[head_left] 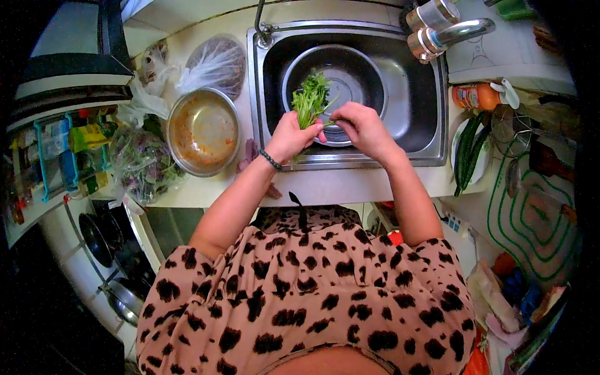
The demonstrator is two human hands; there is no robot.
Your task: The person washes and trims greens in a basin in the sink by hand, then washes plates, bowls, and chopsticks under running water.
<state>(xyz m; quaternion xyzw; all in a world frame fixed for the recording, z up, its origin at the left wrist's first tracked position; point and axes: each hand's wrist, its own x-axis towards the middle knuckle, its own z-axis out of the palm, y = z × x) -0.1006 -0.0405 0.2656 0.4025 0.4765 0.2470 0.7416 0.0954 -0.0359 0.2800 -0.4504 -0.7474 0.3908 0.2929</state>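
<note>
A bunch of leafy green herbs (pixel 310 95) is gripped in my left hand (pixel 291 136), over the near edge of the sink, leaves pointing away from me. My right hand (pixel 364 130) is closed in a pinch just right of the bunch, with a thin green stem (pixel 331 120) at its fingertips. Beneath the herbs, a round metal basin (pixel 369 69) sits inside the steel sink (pixel 412 106). My hands cover part of the basin's near rim.
Left of the sink stand a stained metal bowl (pixel 204 131), a tied plastic bag (pixel 215 65) and a bag of purple-green leaves (pixel 142 159). The faucet (pixel 459 32) juts in at upper right. Rightward are cucumbers (pixel 470 150) on a white plate and an orange spray bottle (pixel 476 96).
</note>
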